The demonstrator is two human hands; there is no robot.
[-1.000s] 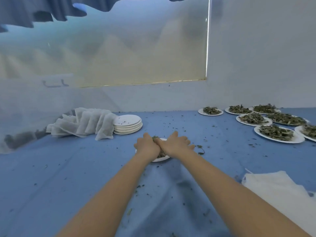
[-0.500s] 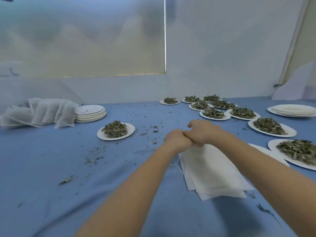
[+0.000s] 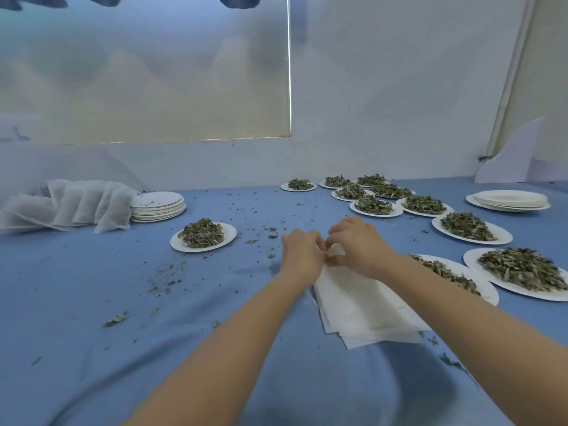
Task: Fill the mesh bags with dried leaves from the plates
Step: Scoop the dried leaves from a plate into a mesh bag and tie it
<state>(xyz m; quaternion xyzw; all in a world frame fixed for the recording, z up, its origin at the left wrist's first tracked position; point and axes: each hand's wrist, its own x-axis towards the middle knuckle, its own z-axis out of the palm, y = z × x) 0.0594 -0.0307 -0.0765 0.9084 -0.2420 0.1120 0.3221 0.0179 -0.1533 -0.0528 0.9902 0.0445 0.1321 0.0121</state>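
Observation:
A stack of flat white mesh bags (image 3: 365,302) lies on the blue cloth in front of me. My left hand (image 3: 302,255) and my right hand (image 3: 358,244) meet at the stack's far edge, and their fingertips pinch the top bag's rim there. A white plate (image 3: 229,233) heaped with dried leaves (image 3: 201,233) stands to the left of my hands. Several more plates of leaves (image 3: 467,226) spread out on the right, one (image 3: 485,287) partly hidden behind my right forearm.
Filled mesh bags (image 3: 76,204) lean in a row at the far left, beside a stack of empty plates (image 3: 158,206). Another empty-plate stack (image 3: 508,200) sits at the far right. Leaf crumbs (image 3: 163,279) litter the blue cloth (image 3: 76,302). A white wall closes the back.
My hands left the leaf plate, moved right to the bag stack, and have gone from clasped together to fingers spread, pinching the top bag's edge. The view swung right.

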